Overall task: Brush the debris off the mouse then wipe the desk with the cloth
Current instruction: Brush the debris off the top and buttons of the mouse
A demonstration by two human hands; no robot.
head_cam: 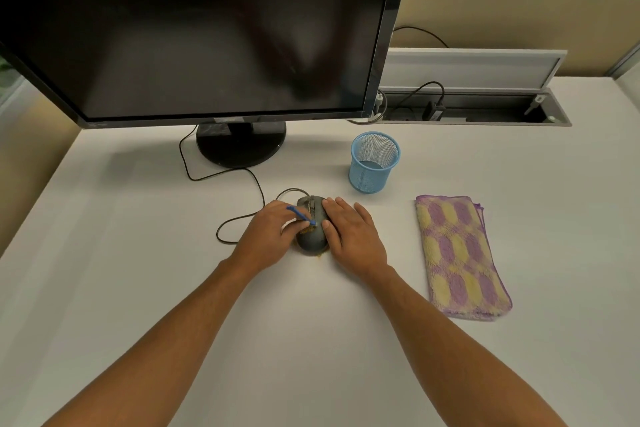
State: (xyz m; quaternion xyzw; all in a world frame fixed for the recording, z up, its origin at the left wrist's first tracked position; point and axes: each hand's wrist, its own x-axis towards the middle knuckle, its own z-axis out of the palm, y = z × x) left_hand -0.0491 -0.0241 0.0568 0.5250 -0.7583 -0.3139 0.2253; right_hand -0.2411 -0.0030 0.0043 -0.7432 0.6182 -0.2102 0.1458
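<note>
Centrally, hands [311,232] flank mouse [312,236]; cloth [460,256] apart.

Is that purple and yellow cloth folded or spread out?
Folded. The cloth lies as a narrow strip, with stacked layer edges showing at its far right corner.

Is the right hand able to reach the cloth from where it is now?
Probably yes. The right hand rests on the mouse, and only bare desk lies between it and the cloth.
</note>
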